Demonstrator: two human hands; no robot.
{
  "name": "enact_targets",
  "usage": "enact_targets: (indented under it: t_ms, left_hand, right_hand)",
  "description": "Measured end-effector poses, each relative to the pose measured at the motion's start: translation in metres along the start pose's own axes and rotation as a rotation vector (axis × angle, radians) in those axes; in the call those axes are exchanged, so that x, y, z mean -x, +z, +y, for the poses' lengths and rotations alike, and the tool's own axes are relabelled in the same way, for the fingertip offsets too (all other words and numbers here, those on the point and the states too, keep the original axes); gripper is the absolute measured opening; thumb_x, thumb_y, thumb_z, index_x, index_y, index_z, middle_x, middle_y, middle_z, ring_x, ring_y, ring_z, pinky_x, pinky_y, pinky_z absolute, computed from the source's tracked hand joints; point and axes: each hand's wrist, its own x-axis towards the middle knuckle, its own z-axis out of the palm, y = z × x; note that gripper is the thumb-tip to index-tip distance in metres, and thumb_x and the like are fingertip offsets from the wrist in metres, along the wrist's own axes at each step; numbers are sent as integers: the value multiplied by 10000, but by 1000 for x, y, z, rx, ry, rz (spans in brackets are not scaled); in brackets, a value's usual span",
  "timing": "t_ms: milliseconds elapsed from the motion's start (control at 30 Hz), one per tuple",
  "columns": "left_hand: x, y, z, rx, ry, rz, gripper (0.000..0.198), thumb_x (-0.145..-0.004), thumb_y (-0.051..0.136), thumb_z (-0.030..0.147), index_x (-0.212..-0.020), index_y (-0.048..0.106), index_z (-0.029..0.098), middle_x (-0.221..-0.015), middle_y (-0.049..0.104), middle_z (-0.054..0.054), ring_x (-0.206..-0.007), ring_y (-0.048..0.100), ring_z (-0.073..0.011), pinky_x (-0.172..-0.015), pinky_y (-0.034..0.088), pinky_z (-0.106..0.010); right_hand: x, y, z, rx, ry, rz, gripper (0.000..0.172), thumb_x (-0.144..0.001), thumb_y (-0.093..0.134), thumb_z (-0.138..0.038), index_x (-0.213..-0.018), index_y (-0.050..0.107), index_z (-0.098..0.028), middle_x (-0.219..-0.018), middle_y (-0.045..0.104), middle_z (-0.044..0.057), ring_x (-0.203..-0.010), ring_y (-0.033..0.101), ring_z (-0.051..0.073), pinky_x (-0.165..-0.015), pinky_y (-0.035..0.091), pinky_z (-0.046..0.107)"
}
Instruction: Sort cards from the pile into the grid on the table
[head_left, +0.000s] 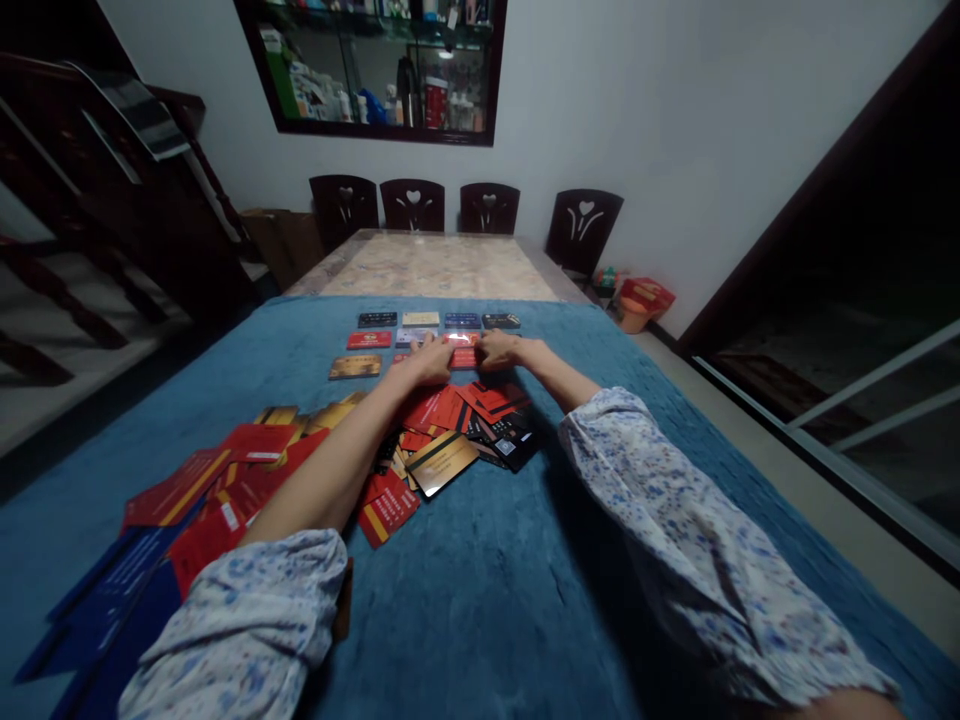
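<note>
My left hand (433,358) reaches to the rows of cards, with its thumb and fingers at the left edge of a red card (465,358). At the right edge of that card, my right hand (498,350) has its fingers curled in. Just behind it lies another red card (461,340) with a bright glare. Around the hands stand small card piles: a dark one (377,320), a cream one (420,319), a blue one (462,320), a black one (501,321), a red one (369,340) and a gold one (355,367). My fingers partly cover the cards beneath them.
Nearer me lies a loose heap of cards, with a gold card (442,462) and a black card (516,447) on it. Red cards (176,487) and blue cards (112,580) spread at the left. A blue cloth (480,600) covers the table. Chairs (412,205) stand beyond.
</note>
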Motion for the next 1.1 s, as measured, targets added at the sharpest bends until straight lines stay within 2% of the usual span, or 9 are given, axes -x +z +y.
enact_targets:
  t_ms: [100, 200, 300, 500, 600, 700, 767, 867, 1100]
  left_hand:
    - [0, 2, -2, -10, 1, 29, 470, -758, 576, 111, -1221, 632, 172, -1379, 580, -197, -1351, 444, -399, -1121, 384, -610]
    - [1, 2, -1, 9, -1, 44, 411, -765, 571, 105, -1164, 649, 164, -1338, 607, -214, -1326, 461, -415, -1092, 394, -616]
    - [5, -1, 1, 3, -15, 51, 380, -794, 554, 115, -1158, 645, 175, -1292, 631, -212, -1316, 465, -419, -1067, 401, -616]
    - [11, -4, 4, 19, -6, 86, 361, -785, 574, 106, -1124, 652, 202, -1300, 632, -192, -1312, 467, -417, -1057, 399, -612]
    - [13, -4, 3, -11, 3, 80, 373, -819, 536, 111, -1167, 635, 201, -1306, 621, -194, -1325, 455, -406, -1056, 400, -616]
    - [15, -4, 2, -29, 1, 81, 368, -843, 522, 128, -1189, 630, 192, -1319, 611, -202, -1326, 453, -406, -1055, 400, -625]
    - [16, -4, 1, -48, 1, 82, 367, -854, 514, 135, -1199, 628, 189, -1330, 603, -201, -1326, 453, -402, -1058, 399, -623]
    - [17, -4, -1, -82, 9, 87, 382, -881, 479, 145, -1237, 611, 181, -1345, 591, -203, -1328, 446, -393, -1059, 397, -612]
    - [26, -6, 2, -55, 28, 139, 404, -877, 476, 144, -1254, 616, 177, -1353, 576, -202, -1342, 417, -392, -1065, 370, -614]
  right_hand:
    - [3, 1, -1, -29, 34, 4, 382, -832, 635, -257, -1169, 746, -117, -1297, 698, 200, -1073, 703, 273, -840, 532, 271]
    - [6, 1, -1, -45, 49, 21, 380, -822, 661, -265, -1162, 754, -123, -1242, 727, 194, -1048, 713, 280, -820, 533, 278]
    - [9, 1, -1, -56, 34, 41, 364, -830, 672, -270, -1159, 753, -139, -1192, 750, 169, -1043, 714, 274, -835, 524, 276]
    - [14, 1, 2, -66, 27, 73, 311, -862, 692, -293, -1130, 748, -145, -1216, 721, 163, -1102, 686, 270, -901, 499, 268]
    - [16, 3, 4, -70, 34, 95, 340, -859, 713, -318, -1160, 735, -163, -1257, 696, 158, -1134, 662, 274, -934, 495, 287]
    - [19, 7, 6, -84, 63, 140, 449, -864, 723, -368, -1266, 693, -171, -1315, 657, 164, -1202, 614, 292, -959, 494, 319]
    - [24, 9, 8, -92, 76, 176, 498, -902, 684, -385, -1349, 649, -171, -1332, 636, 169, -1241, 583, 304, -971, 491, 340]
    - [34, 11, 10, -106, 68, 223, 476, -952, 610, -373, -1382, 633, -171, -1326, 626, 170, -1257, 560, 310, -984, 479, 363]
    - [64, 21, 17, -144, 37, 293, 480, -912, 633, -269, -1383, 647, -177, -1360, 614, 159, -1273, 524, 324, -1003, 459, 410]
